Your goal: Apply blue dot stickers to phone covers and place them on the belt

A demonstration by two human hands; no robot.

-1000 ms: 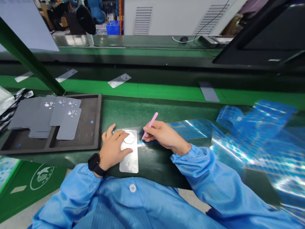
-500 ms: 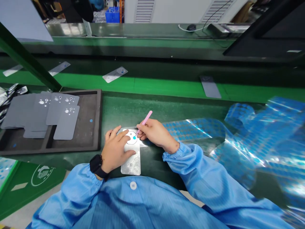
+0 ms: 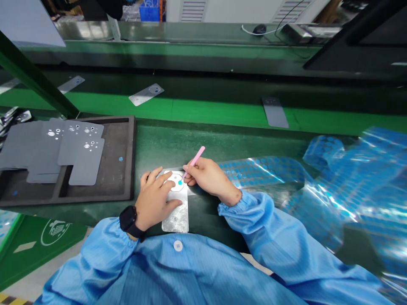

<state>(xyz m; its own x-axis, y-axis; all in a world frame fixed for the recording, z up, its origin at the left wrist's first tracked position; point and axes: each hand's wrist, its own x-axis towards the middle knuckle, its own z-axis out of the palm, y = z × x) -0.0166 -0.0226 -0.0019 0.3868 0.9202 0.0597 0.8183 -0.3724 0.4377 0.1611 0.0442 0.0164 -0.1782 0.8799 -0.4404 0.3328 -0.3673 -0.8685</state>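
Observation:
A silvery phone-back-shaped plate (image 3: 176,218) lies on the dark green bench before me, with a white octagonal patch near its top. My left hand (image 3: 156,194) rests on it with fingers spread, the fingertips on the patch. My right hand (image 3: 206,176) grips pink tweezers (image 3: 197,156) like a pen. Their tip touches a small blue round sticker (image 3: 180,182) on the patch; whether the sticker is stuck down or held, I cannot tell. Beside my right hand runs a clear strip of blue round stickers (image 3: 263,170).
At left, a dark tray (image 3: 114,186) holds several grey panels (image 3: 85,163). Behind the bench, a green conveyor (image 3: 203,112) carries plates (image 3: 146,94) and a grey panel (image 3: 275,112). Loose blue sticker film (image 3: 375,186) heaps at right. A green post (image 3: 38,78) slants at upper left.
The plates and panel on the conveyor have shifted slightly left. My hands stay nearly in place, the tweezers' tip still at the blue sticker. The view has tipped a little.

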